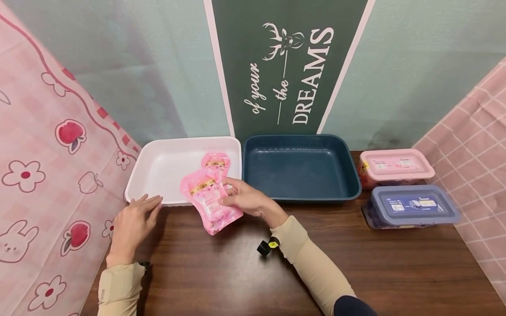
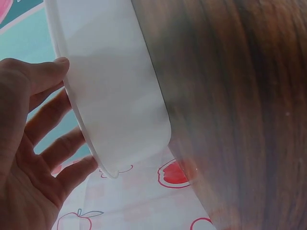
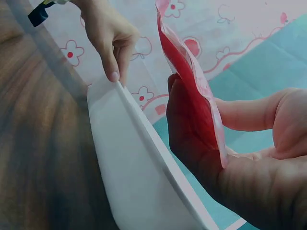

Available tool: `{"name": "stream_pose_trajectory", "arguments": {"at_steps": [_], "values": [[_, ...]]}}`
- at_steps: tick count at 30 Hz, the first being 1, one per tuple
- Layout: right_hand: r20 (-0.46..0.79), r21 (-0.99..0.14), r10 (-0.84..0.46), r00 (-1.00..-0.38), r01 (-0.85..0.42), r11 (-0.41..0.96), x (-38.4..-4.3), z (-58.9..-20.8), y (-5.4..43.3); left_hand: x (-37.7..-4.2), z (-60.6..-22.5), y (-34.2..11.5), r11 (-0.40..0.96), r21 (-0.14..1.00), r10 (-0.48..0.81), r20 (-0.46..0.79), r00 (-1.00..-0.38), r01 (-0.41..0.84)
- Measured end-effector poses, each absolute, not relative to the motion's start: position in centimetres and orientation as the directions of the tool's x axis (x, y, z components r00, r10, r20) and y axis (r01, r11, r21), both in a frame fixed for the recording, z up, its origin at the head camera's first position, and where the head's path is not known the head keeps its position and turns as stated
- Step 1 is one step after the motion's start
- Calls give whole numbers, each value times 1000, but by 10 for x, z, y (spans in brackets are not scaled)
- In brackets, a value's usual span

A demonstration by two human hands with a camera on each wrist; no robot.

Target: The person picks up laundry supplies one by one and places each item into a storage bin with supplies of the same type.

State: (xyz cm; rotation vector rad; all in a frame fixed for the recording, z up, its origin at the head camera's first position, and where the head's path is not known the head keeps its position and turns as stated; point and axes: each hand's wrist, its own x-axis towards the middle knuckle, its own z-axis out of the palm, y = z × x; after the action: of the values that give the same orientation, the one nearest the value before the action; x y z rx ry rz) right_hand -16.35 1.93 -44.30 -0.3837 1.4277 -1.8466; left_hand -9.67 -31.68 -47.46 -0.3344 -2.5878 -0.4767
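Note:
My right hand [image 1: 247,197] pinches a shiny pink printed pouch [image 1: 207,204] between thumb and fingers, over the near edge of the white tray [image 1: 158,151]. In the right wrist view the same pouch [image 3: 194,91] is seen nearly edge-on. Behind it, a second pink pouch [image 1: 216,163] is partly covered; it appears to lie in the tray. At the tray's near left corner, my left hand [image 1: 132,224] holds the rim. The left wrist view has its thumb and fingertips [image 2: 62,62] against the edge of the white tray [image 2: 110,91].
A dark blue tray [image 1: 300,197] stands right beside the white one. Farther right are a pink-lidded box [image 1: 397,164] and a blue-lidded box [image 1: 413,205]. The brown wooden table [image 1: 221,272] lies in front. Printed cloth [image 1: 39,145] hangs along the sides and back.

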Motion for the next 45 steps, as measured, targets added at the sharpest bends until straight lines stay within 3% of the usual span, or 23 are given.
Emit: {"name": "stream_pose_trajectory", "arguments": {"at_steps": [21,45], "values": [[-238,-923,-676,-697,378,-65,-190,-419,-5,-97,-472,-317,904,291,139,493,-859,313],[-268,-948,-531,-804,317,0,-216,-409,-38,-96,-473,-317,901,301,131,494,-860,311]]}}
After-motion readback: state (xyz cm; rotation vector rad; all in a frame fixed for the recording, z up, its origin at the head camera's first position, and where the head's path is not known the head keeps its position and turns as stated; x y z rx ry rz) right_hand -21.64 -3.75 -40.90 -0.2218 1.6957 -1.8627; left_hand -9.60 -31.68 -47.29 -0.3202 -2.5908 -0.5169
